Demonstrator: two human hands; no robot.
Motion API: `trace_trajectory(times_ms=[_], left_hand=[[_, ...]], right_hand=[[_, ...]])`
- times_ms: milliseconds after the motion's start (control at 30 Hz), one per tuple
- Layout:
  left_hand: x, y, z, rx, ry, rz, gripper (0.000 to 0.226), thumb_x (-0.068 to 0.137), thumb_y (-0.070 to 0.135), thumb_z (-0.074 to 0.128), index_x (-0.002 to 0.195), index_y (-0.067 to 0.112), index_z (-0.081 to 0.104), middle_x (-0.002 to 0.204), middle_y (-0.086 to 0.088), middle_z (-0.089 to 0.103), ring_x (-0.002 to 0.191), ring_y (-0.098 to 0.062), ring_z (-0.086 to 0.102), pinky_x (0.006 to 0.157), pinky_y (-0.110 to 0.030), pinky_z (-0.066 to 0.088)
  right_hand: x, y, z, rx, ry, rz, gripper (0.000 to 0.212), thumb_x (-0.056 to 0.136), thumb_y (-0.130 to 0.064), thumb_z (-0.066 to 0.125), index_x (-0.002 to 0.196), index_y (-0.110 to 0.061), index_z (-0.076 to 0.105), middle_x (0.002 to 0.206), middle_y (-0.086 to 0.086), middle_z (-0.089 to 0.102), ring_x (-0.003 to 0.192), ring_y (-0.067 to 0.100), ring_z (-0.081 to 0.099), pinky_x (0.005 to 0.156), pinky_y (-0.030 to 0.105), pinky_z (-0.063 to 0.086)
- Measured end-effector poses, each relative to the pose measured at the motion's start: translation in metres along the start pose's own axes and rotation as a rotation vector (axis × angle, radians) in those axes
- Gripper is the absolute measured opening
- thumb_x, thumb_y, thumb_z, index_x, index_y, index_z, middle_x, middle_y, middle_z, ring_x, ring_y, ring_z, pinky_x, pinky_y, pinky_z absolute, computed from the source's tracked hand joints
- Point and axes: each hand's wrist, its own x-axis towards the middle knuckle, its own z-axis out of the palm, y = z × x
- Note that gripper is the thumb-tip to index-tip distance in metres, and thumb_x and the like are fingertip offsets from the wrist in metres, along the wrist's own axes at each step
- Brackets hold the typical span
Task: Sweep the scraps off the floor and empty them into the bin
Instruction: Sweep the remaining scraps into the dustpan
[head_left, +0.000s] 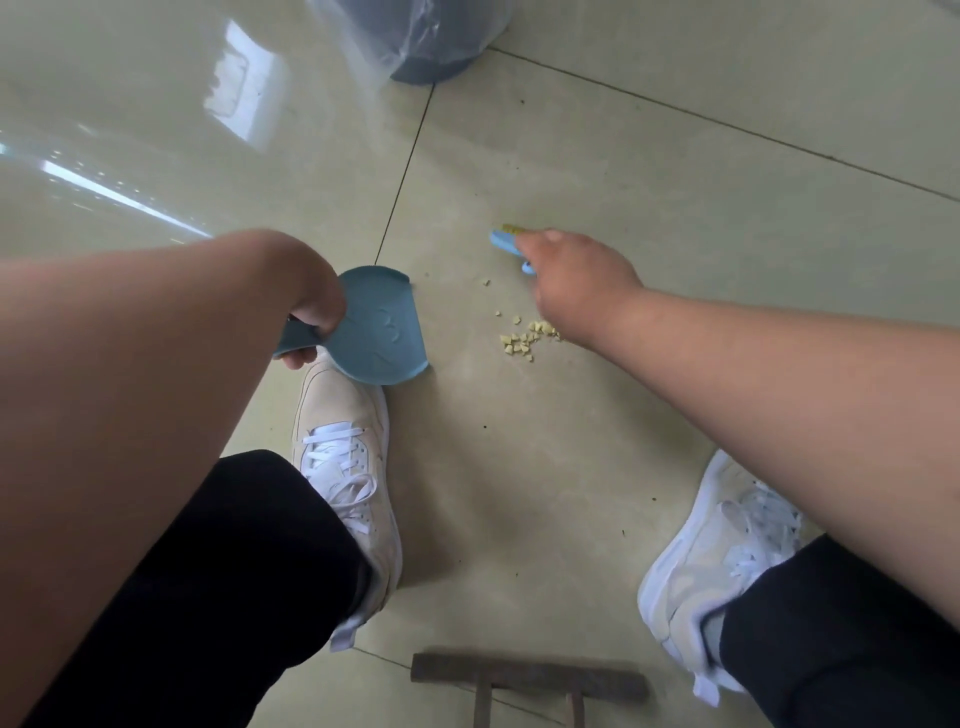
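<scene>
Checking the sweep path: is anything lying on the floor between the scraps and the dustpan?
Nothing visible. Bare tile lies between the scraps and the open edge of the dustpan, which the left hand holds.

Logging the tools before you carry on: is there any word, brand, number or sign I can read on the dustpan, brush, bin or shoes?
No readable text anywhere.
Dustpan: a raised moulded mark on its underside, too blurred to read.
Brush, bin, shoes: no lettering shows.
</scene>
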Motion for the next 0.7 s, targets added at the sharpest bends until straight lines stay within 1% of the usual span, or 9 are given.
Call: trace_trajectory(times_ms=[100, 167, 267, 333, 400, 467, 533, 633, 700], left_hand=[[0.003, -0.007, 0.0, 0.021, 0.032, 0.001, 0.027, 0.111, 0.007, 0.044, 0.099, -0.011, 0.06, 0.08, -0.023, 0.07, 0.063, -0.031, 0.065, 0.058, -0.034, 0.047], [0.004, -0.01, 0.0, 0.026, 0.045, 0.008, 0.03, 0.111, 0.01, 0.044, 0.094, -0.008, 0.06, 0.078, -0.021, 0.068, 0.061, -0.029, 0.063, 0.059, -0.034, 0.047], [0.008, -0.014, 0.0, 0.004, 0.063, 0.015, 0.03, 0.111, 0.009, 0.043, 0.091, -0.007, 0.059, 0.073, -0.019, 0.065, 0.057, -0.027, 0.059, 0.057, -0.031, 0.044], [0.009, -0.014, -0.001, -0.013, 0.073, 0.024, 0.029, 0.11, 0.007, 0.043, 0.088, -0.006, 0.057, 0.067, -0.017, 0.063, 0.053, -0.025, 0.056, 0.054, -0.029, 0.04], [0.008, -0.014, -0.002, -0.035, 0.088, 0.031, 0.027, 0.109, 0.007, 0.044, 0.09, -0.006, 0.057, 0.062, -0.016, 0.061, 0.048, -0.023, 0.054, 0.051, -0.028, 0.039], [0.008, -0.014, -0.003, -0.074, 0.128, 0.056, 0.025, 0.108, 0.006, 0.046, 0.087, -0.005, 0.054, 0.062, -0.017, 0.06, 0.045, -0.023, 0.052, 0.047, -0.025, 0.038], [0.01, -0.013, -0.001, -0.133, 0.172, 0.085, 0.023, 0.106, 0.005, 0.046, 0.086, -0.004, 0.052, 0.062, -0.017, 0.056, 0.042, -0.021, 0.048, 0.043, -0.021, 0.035], [0.015, -0.01, 0.002, -0.195, 0.243, 0.115, 0.023, 0.103, 0.003, 0.047, 0.082, -0.003, 0.051, 0.061, -0.015, 0.053, 0.034, -0.019, 0.042, 0.034, -0.015, 0.033], [0.019, -0.01, 0.003, -0.209, 0.262, 0.122, 0.02, 0.1, 0.002, 0.05, 0.081, -0.004, 0.054, 0.06, -0.016, 0.055, 0.032, -0.019, 0.043, 0.035, -0.016, 0.035]], right_hand=[[-0.009, -0.021, 0.022, -0.006, -0.071, -0.149, 0.04, 0.092, -0.013, 0.044, 0.13, -0.013, 0.057, 0.129, 0.014, 0.063, 0.116, 0.036, 0.06, 0.092, 0.039, 0.047], [-0.025, -0.028, 0.028, -0.022, -0.121, -0.293, 0.046, 0.083, -0.018, 0.039, 0.122, -0.012, 0.064, 0.124, 0.014, 0.068, 0.112, 0.035, 0.064, 0.095, 0.042, 0.05], [-0.051, -0.021, 0.025, -0.104, -0.246, -0.46, 0.043, 0.081, -0.019, 0.038, 0.111, -0.012, 0.068, 0.111, 0.012, 0.072, 0.104, 0.035, 0.067, 0.09, 0.044, 0.053], [-0.058, -0.005, 0.017, -0.089, -0.273, -0.504, 0.047, 0.083, -0.02, 0.034, 0.116, -0.013, 0.066, 0.114, 0.01, 0.072, 0.106, 0.034, 0.066, 0.09, 0.044, 0.053], [-0.045, 0.014, 0.0, 0.02, -0.162, -0.368, 0.051, 0.082, -0.016, 0.038, 0.126, -0.016, 0.063, 0.124, 0.009, 0.069, 0.112, 0.033, 0.063, 0.094, 0.044, 0.052], [-0.018, 0.039, -0.02, 0.121, 0.037, -0.089, 0.049, 0.087, -0.008, 0.047, 0.133, -0.018, 0.06, 0.127, 0.013, 0.066, 0.115, 0.036, 0.06, 0.096, 0.043, 0.05], [0.01, 0.065, -0.039, 0.113, 0.202, 0.16, 0.041, 0.093, -0.007, 0.048, 0.132, -0.015, 0.059, 0.123, 0.018, 0.065, 0.112, 0.039, 0.06, 0.089, 0.04, 0.047], [0.041, 0.084, -0.05, 0.117, 0.265, 0.407, 0.031, 0.098, -0.012, 0.045, 0.126, -0.009, 0.058, 0.118, 0.024, 0.064, 0.109, 0.042, 0.06, 0.083, 0.038, 0.047], [0.059, 0.079, -0.047, 0.151, 0.251, 0.456, 0.026, 0.1, -0.015, 0.044, 0.121, -0.009, 0.058, 0.115, 0.023, 0.065, 0.106, 0.041, 0.061, 0.079, 0.034, 0.044]])
